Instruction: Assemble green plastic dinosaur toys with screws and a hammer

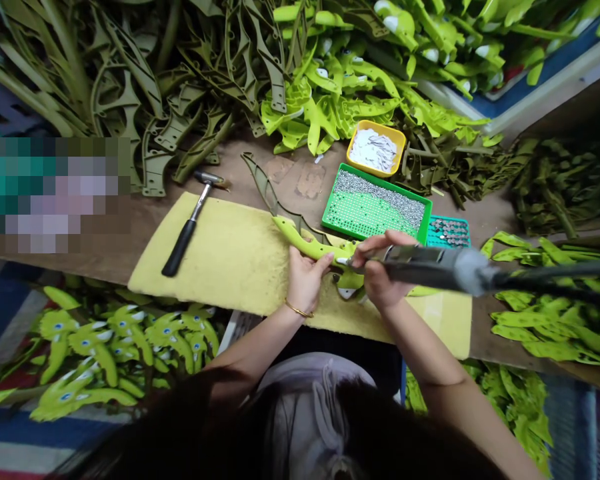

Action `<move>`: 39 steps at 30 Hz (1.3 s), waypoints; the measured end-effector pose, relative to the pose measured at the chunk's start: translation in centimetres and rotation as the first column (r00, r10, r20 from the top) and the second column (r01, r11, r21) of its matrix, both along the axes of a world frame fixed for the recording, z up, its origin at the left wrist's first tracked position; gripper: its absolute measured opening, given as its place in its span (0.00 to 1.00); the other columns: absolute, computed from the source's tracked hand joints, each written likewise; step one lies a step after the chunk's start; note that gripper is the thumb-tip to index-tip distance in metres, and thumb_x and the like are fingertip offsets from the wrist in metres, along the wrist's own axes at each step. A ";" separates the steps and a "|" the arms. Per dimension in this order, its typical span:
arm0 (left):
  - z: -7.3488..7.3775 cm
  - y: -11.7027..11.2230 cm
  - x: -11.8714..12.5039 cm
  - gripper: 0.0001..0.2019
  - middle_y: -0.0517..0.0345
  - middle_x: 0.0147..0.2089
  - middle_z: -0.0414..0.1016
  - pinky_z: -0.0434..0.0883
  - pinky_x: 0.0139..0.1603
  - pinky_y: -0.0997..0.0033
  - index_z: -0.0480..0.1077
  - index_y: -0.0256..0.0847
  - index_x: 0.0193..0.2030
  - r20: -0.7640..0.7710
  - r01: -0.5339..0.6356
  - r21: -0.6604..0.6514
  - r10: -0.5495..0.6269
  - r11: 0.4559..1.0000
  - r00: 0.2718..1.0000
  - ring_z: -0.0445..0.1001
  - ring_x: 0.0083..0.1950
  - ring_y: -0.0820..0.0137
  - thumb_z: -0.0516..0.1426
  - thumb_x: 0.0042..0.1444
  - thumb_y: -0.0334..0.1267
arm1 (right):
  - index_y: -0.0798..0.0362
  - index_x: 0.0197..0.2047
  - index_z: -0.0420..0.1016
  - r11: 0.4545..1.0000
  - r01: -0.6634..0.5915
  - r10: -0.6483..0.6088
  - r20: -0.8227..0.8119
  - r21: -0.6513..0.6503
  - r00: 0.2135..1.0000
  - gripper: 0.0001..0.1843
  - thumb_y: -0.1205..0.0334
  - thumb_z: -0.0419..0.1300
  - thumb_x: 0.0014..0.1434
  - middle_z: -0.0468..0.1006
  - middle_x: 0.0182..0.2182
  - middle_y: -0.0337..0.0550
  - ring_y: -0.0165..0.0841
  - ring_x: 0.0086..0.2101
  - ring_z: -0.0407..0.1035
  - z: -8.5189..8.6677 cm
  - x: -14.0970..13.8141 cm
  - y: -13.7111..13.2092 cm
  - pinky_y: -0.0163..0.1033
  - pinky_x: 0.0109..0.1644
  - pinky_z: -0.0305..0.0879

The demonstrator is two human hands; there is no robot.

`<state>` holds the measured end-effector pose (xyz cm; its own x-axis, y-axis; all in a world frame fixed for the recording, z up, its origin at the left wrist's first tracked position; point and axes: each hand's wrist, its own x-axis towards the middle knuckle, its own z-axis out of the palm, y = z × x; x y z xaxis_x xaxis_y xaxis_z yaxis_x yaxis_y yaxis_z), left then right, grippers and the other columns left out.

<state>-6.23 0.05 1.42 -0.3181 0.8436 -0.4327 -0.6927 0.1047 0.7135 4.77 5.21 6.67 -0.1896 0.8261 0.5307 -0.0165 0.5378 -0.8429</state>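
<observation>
Dark hair (195,427) is hanging over your pale shirt (313,367). Your left hand (307,280) is pinching a green part (297,238) between thumb and fingers, over the yellow mat (230,253) on the desk (100,261); an olive part (263,181) is sticking out behind it. Your right hand (387,273) is wrapping its fingers around a black driver (425,268), whose tip is pointing at the green part's right end; whether it is touching is too small to tell. Just beyond your hands, a green tray (425,230) is holding screws (375,189), and a yellow tub (371,171) behind it is holding white bits (373,149). On your left, a hammer (181,244) is lying with its handle on the mat. Olive pieces (180,80) and green pieces (325,110) are piling up along the far side.
</observation>
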 end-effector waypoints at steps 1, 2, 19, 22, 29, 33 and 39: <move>0.0 0.0 -0.2 0.29 0.61 0.40 0.74 0.76 0.46 0.62 0.57 0.46 0.44 -0.006 -0.003 -0.010 0.003 1.000 1.000 0.78 0.42 0.67 0.70 0.40 0.37 | 0.39 0.53 0.61 0.999 0.047 -0.045 -0.076 0.027 0.996 0.23 0.45 0.59 0.56 0.73 0.33 0.34 0.23 0.20 0.66 0.6 -0.7 0.8 0.35 0.24 0.67; 0.0 0.0 -0.6 0.29 0.60 0.40 0.74 0.75 0.47 0.63 0.58 0.45 0.44 -0.012 -0.001 -0.021 0.001 1.000 1.000 0.77 0.42 0.67 0.70 0.38 0.36 | 0.38 0.53 0.61 0.994 0.106 -0.098 -0.155 0.042 0.983 0.22 0.46 0.58 0.57 0.73 0.35 0.34 0.22 0.19 0.65 1.1 -1.4 1.7 0.34 0.22 0.66; -0.1 1.5 -5.7 0.18 0.59 0.32 0.74 0.78 0.39 0.65 0.63 0.37 0.38 -0.055 0.149 -0.084 -0.154 0.985 0.987 0.77 0.34 0.70 0.66 0.44 0.36 | 0.49 0.39 0.69 0.946 0.286 -0.304 -0.108 -0.153 0.947 0.19 0.46 0.63 0.51 0.71 0.27 0.34 0.24 0.20 0.66 -2.5 -5.8 8.2 0.36 0.26 0.69; 0.0 1.5 -5.7 0.19 0.60 0.32 0.75 0.78 0.39 0.65 0.63 0.37 0.39 -0.054 0.151 -0.073 -0.155 0.986 0.986 0.77 0.34 0.70 0.66 0.44 0.36 | 0.49 0.39 0.69 0.949 0.290 -0.303 -0.102 -0.125 0.948 0.19 0.45 0.63 0.51 0.71 0.28 0.34 0.23 0.20 0.66 -2.2 -5.9 8.2 0.35 0.26 0.68; -0.2 1.5 -5.7 0.21 0.62 0.31 0.74 0.79 0.42 0.60 0.61 0.39 0.38 -0.057 0.149 -0.048 -0.152 0.988 0.987 0.78 0.36 0.68 0.67 0.43 0.38 | 0.43 0.46 0.66 0.979 0.205 -0.198 -0.234 0.007 0.952 0.16 0.48 0.60 0.57 0.73 0.34 0.34 0.22 0.19 0.66 1.3 -5.4 5.5 0.33 0.23 0.66; -0.1 1.4 -5.7 0.22 0.62 0.32 0.74 0.79 0.39 0.65 0.61 0.38 0.39 -0.043 0.150 -0.033 -0.151 0.988 0.988 0.77 0.34 0.70 0.68 0.42 0.38 | 0.42 0.48 0.65 0.997 0.078 -0.079 -0.179 -0.014 0.981 0.19 0.46 0.61 0.56 0.72 0.34 0.34 0.22 0.20 0.66 1.9 -5.9 2.8 0.33 0.23 0.66; -0.2 1.3 -5.9 0.26 0.62 0.33 0.74 0.78 0.35 0.70 0.61 0.39 0.41 -0.030 0.158 0.009 -0.157 0.987 0.987 0.76 0.32 0.73 0.70 0.39 0.41 | 0.47 0.46 0.67 0.995 0.048 -0.056 -0.097 -0.086 0.994 0.22 0.45 0.63 0.53 0.72 0.30 0.34 0.26 0.25 0.69 -1.1 -6.0 1.9 0.37 0.31 0.71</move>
